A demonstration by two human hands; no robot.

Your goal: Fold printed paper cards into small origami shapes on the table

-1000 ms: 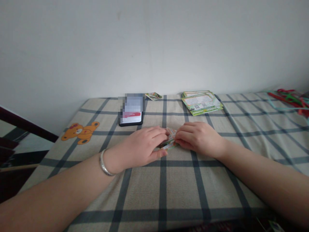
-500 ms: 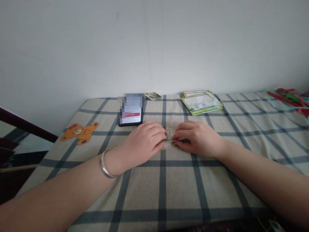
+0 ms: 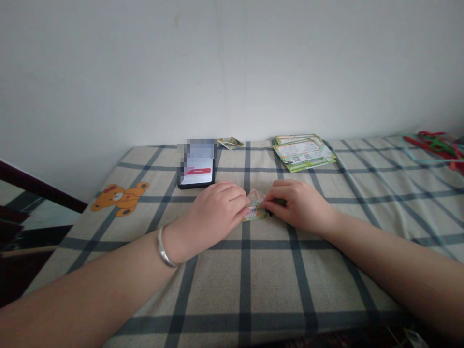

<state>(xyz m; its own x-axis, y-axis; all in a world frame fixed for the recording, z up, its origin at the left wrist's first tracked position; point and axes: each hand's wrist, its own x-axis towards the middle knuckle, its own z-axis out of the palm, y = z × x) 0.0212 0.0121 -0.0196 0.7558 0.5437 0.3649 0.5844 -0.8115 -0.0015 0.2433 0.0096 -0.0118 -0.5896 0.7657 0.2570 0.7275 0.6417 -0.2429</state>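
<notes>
Left hand (image 3: 217, 210): nudged toward 3 o'clock; half-curled, grip hidden
Right hand (image 3: 299, 205): pinching paper (image 3: 256, 212)
Paper: part-folded, seemingly unfinished
Sheets (image 3: 300, 153): 1 o'clock, unfolded

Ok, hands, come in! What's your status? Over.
Left hand touching the printed paper; right hand pinching its other side. Printed paper partly covered by both. Phone close beyond left hand.
</notes>
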